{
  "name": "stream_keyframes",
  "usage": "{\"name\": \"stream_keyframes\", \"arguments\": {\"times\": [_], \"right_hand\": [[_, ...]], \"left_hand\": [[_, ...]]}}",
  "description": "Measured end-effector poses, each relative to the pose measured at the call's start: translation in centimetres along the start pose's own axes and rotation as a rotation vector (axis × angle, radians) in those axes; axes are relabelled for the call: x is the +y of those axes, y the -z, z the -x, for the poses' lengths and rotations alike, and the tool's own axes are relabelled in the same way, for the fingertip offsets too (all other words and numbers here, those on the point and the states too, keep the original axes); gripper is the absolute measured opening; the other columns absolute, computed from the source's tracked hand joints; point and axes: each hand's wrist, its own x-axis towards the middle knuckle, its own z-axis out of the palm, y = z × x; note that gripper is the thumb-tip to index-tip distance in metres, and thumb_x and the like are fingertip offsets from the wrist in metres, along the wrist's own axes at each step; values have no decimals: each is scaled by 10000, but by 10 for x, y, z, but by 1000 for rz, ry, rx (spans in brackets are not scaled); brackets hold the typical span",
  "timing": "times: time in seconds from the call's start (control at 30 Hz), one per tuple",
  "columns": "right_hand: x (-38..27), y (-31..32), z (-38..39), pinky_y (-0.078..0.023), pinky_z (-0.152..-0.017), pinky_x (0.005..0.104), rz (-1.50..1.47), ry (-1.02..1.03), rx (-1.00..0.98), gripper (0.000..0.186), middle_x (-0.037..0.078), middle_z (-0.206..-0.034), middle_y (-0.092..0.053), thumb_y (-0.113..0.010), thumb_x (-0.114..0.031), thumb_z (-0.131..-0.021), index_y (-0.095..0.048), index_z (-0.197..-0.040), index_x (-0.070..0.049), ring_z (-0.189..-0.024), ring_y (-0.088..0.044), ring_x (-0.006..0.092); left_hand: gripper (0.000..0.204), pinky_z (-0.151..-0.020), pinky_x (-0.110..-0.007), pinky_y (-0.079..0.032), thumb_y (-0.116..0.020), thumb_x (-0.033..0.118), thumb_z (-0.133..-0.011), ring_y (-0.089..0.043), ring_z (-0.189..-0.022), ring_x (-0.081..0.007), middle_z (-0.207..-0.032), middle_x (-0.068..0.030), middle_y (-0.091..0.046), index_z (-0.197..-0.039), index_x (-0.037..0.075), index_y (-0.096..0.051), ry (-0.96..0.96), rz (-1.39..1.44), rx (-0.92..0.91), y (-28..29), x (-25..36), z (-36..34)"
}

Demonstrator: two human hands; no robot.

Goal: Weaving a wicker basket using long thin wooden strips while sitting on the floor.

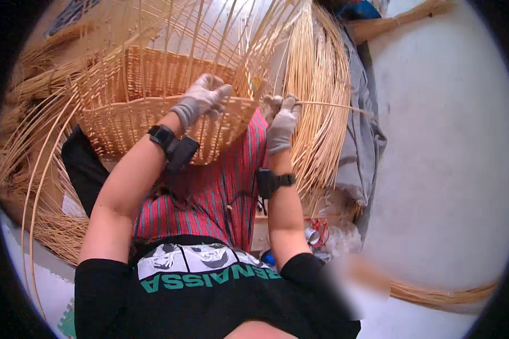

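Note:
A half-woven wicker basket (152,127) rests across my lap, with long upright stakes (195,39) rising from its wall. My left hand (202,100), in a pale glove with a grey cuff, bends its fingers over the near rim and closes on it. At the basket's right end, my gloved right hand (283,120) has its fingers closed round a thin wicker strand (333,105). That strand sticks out to the right, over a bundle of canes. The fingertips of both hands are partly hidden.
A thick bundle of pale canes (316,73) lies on grey cloth (363,130) to the right. More loose canes (45,130) spread along the left. Below my right forearm sit a clear plastic bag (345,240) and small items. Another cane bundle (441,292) lies at lower right.

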Motion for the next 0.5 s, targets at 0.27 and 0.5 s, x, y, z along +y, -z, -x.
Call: {"name": "stream_keyframes", "arguments": {"times": [0.27, 0.5], "right_hand": [[-18, -8, 23, -539, -689, 359, 251, 88, 44, 257, 56, -728, -618, -459, -291, -1068, -467, -1186, -63, -664, -642, 214], [11, -35, 32, -520, -698, 497, 1213, 413, -420, 710, 239, -909, -693, -668, -301, -884, -315, -1489, -417, -810, -690, 405]], "left_hand": [[538, -488, -340, -514, -783, 501, -824, -608, -530, -160, -805, -84, -663, -1068, 57, -601, 191, -383, 104, -1, 5, -12], [485, -740, -339, -590, -665, 218, -962, -681, -844, -199, -1182, -130, -633, -1377, 50, -478, -269, -115, -186, 124, -9, 97]]}}
